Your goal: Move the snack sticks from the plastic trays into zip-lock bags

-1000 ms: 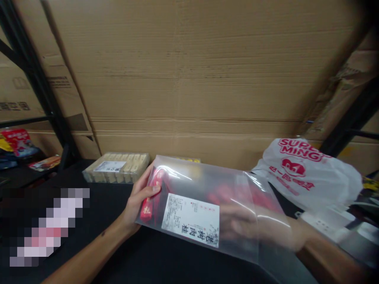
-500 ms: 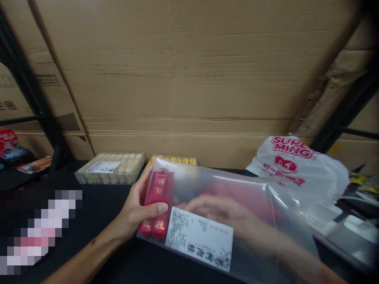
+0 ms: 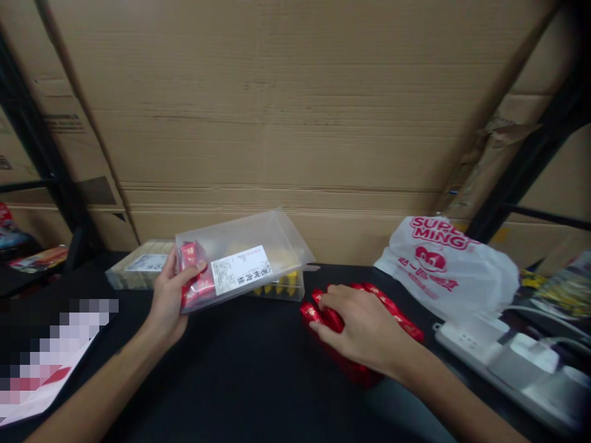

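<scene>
My left hand [image 3: 168, 295] grips the left end of a clear plastic box [image 3: 240, 234], thumb in front. The box is tilted up off the table and bears a white printed label [image 3: 242, 269]. A few red foil packets [image 3: 196, 286] sit inside its left end, partly behind my thumb. To the right, my right hand [image 3: 355, 317] curls over a bunch of red foil packets [image 3: 392, 307] low over the black table. Its fingertips press on the packets; the palm hides some of them.
Behind the raised box stand a clear box of pale packets [image 3: 133, 264] and one of yellow packets [image 3: 286, 283]. At right are a white plastic bag [image 3: 443, 264] and a white power strip [image 3: 498, 354] with plugs. A cardboard wall [image 3: 286, 111] closes the back.
My left hand has carried the clear box left and away from me. My right hand, seen through the box before, is now outside it to the right, over the red packets.
</scene>
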A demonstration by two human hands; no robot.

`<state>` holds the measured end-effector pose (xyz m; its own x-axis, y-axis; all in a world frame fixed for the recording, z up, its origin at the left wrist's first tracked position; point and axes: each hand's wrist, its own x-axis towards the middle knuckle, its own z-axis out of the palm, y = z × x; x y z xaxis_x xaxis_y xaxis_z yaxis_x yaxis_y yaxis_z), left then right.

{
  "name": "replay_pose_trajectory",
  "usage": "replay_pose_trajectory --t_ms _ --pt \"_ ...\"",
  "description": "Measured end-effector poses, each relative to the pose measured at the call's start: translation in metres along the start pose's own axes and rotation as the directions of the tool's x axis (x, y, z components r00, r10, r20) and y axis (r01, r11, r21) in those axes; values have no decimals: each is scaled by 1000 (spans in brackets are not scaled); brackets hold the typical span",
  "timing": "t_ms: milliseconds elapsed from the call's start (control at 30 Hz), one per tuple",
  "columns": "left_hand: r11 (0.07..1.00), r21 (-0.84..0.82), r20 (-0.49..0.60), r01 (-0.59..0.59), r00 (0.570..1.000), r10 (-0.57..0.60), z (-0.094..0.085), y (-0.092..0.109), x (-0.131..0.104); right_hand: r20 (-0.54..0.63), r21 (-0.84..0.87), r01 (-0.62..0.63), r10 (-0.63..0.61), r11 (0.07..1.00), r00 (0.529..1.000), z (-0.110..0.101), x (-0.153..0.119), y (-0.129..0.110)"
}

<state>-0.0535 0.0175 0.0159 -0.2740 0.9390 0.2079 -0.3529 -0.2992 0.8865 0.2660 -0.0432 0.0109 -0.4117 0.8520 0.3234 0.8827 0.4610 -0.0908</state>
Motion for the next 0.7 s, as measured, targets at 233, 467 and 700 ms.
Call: replay_pose_trajectory --t_ms 233,467,700 --pt "999 39 7 27 1000 -27 4 -4 -10 21 -141 -46 50 989 999 -1 -4 -12" --pt "997 45 25 62 998 -63 5 -9 -11 58 -222 -16 30 975 998 -2 -6 -10" --pt "997 55 34 51 998 -53 3 -10 -8 -53 175 -68 78 982 995 -2 -7 -6"
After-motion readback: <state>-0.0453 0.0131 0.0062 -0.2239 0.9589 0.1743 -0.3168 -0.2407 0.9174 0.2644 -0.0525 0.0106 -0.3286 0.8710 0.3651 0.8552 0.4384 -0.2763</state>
